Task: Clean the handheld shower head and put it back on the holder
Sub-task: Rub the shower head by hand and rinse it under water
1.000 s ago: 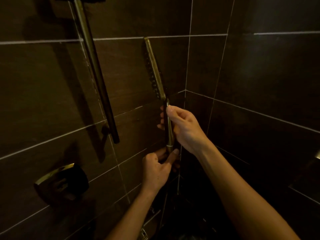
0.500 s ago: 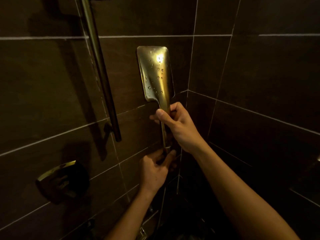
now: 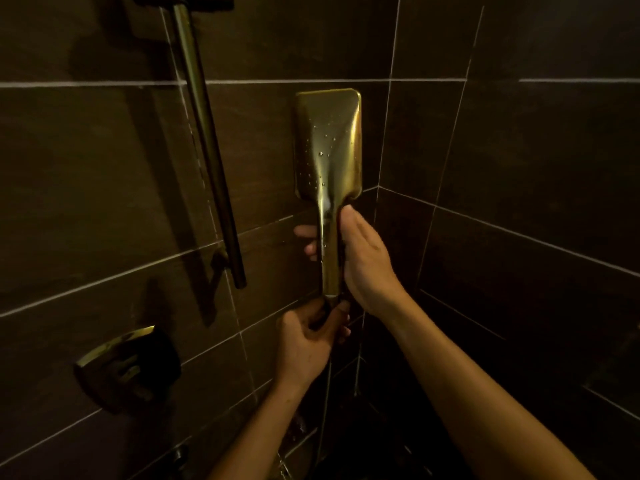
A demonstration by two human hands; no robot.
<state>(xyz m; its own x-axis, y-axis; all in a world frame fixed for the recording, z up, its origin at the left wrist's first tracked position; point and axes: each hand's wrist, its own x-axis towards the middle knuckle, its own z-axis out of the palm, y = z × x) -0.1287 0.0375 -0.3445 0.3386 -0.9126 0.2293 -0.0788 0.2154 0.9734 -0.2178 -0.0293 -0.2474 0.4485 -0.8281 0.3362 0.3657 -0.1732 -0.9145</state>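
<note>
Since a second ago, the brass shower head (image 3: 327,143) has turned from edge-on to show its flat, droplet-beaded back. Right hand (image 3: 363,261) grips its handle; left hand (image 3: 306,341) clasps the base, near the tiled corner, right of the slide rail (image 3: 207,150).

Dim, warm yellowish light from behind the camera. Soft glare on the wet brass shower head (image 3: 327,143); hard shadow thrown left of the wall rail (image 3: 204,143). Lower right corner nearly black. Tile lines (image 3: 242,81) bowed near the edges; slight softness throughout.
</note>
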